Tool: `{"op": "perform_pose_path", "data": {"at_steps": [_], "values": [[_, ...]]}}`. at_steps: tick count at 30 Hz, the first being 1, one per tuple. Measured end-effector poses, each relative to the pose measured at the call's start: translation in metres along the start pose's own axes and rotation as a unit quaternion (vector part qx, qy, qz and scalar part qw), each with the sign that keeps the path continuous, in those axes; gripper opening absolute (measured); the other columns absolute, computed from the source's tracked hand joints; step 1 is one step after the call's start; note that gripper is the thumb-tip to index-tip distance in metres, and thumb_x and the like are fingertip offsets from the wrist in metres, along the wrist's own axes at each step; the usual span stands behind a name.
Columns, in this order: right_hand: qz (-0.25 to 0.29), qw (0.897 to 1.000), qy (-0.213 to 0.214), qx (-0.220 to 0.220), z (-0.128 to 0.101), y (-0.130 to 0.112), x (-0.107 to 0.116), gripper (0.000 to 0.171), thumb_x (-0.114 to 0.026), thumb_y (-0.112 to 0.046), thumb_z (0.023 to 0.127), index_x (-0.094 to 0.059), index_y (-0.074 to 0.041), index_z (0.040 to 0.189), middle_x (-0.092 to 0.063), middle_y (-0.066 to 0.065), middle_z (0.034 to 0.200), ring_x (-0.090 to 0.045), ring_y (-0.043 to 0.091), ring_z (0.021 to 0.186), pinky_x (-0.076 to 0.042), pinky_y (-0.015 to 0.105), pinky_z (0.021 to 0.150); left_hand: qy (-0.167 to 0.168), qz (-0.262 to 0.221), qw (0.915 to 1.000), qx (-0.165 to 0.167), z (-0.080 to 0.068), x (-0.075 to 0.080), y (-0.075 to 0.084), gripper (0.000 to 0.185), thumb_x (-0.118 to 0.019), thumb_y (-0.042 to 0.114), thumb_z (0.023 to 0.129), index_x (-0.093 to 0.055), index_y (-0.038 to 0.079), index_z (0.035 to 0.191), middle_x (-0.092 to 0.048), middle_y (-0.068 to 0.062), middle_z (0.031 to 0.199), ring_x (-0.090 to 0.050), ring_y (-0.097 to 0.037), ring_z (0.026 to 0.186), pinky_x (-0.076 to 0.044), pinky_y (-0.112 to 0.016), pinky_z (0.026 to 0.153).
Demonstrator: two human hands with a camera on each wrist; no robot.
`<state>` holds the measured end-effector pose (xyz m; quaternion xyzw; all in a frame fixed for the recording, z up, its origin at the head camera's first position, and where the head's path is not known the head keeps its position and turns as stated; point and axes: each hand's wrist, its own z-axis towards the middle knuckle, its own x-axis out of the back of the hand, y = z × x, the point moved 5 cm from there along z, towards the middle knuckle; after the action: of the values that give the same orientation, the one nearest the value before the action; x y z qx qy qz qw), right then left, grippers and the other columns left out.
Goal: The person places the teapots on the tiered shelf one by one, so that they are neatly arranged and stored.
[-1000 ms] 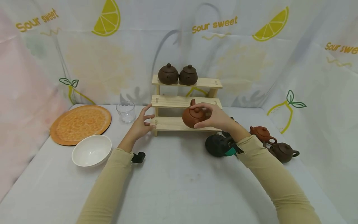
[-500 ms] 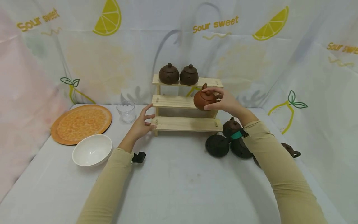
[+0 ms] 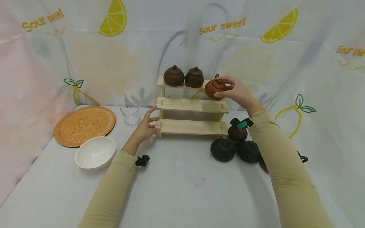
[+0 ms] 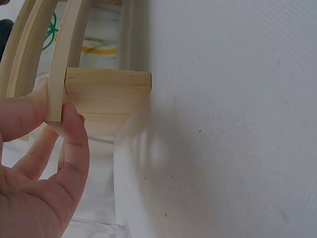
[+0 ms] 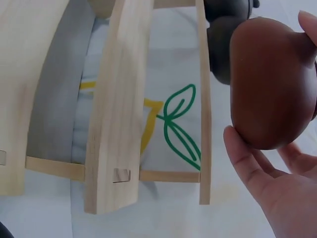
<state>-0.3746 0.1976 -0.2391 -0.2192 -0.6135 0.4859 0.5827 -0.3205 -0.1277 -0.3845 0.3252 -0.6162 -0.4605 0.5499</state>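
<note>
A reddish-brown clay teapot (image 3: 214,90) is in my right hand (image 3: 240,94), gripped between thumb and fingers at the right end of the top shelf board. In the right wrist view its rounded underside (image 5: 270,84) faces the camera, beside the top board's edge. Two dark brown lidded teapots (image 3: 174,76) stand on the left and middle of that board. My left hand (image 3: 144,127) pinches the left end of the three-step wooden rack's (image 3: 192,104) lowest board. The left wrist view shows thumb and finger (image 4: 74,153) on either side of the board end.
Several dark teapots (image 3: 222,150) sit at the rack's right foot, some partly hidden by my right sleeve. To the left are a clear glass (image 3: 130,114), a white bowl (image 3: 95,153) and a round pizza-patterned board (image 3: 85,125). A printed curtain (image 3: 159,19) hangs behind the rack.
My right hand has carried the reddish-brown teapot up and to the right, from in front of the lower boards to the top board's right end. My left hand has stayed at the rack.
</note>
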Motion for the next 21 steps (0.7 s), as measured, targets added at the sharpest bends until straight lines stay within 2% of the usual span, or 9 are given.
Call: {"op": "perform_pose_path", "data": {"at_steps": [4,10,14,21], "values": [[-0.004,1.000,-0.004,-0.012,0.010,0.002,0.001,0.060,-0.074,-0.017,0.081,-0.047,-0.016,0.135,-0.042,0.003,0.136,-0.046,0.023,0.109,-0.042,0.037,0.086,0.000,0.002,1.0000,0.008,-0.002,0.001,0.000,0.094,-0.065,-0.007,0.083,-0.012,0.034,0.148,-0.043,-0.019,0.138,-0.051,-0.037,0.096,-0.048,-0.033,0.072],[-0.006,0.999,0.023,-0.023,0.024,0.008,0.009,0.064,-0.072,-0.020,0.082,-0.043,-0.017,0.139,-0.037,0.008,0.137,-0.047,0.024,0.110,-0.040,0.041,0.091,0.001,-0.002,1.0000,0.003,-0.002,0.002,0.003,0.093,-0.064,-0.008,0.082,-0.013,0.032,0.148,-0.044,-0.020,0.137,-0.053,-0.036,0.093,-0.048,-0.032,0.071],[0.012,0.999,0.036,-0.036,0.033,0.012,0.010,0.063,-0.072,-0.018,0.082,-0.044,-0.014,0.139,-0.037,0.010,0.135,-0.047,0.024,0.108,-0.042,0.043,0.091,0.002,-0.006,1.0000,0.000,-0.001,0.002,0.002,0.092,-0.064,-0.008,0.082,-0.014,0.033,0.148,-0.044,-0.020,0.137,-0.054,-0.037,0.094,-0.048,-0.032,0.072],[0.002,0.998,0.046,-0.044,0.040,0.016,0.007,0.064,-0.072,-0.019,0.082,-0.043,-0.012,0.139,-0.040,0.010,0.137,-0.046,0.023,0.110,-0.043,0.038,0.087,0.006,-0.004,1.0000,-0.005,-0.001,0.002,0.001,0.093,-0.065,-0.008,0.082,-0.014,0.031,0.148,-0.044,-0.021,0.136,-0.054,-0.038,0.095,-0.048,-0.033,0.072]]}}
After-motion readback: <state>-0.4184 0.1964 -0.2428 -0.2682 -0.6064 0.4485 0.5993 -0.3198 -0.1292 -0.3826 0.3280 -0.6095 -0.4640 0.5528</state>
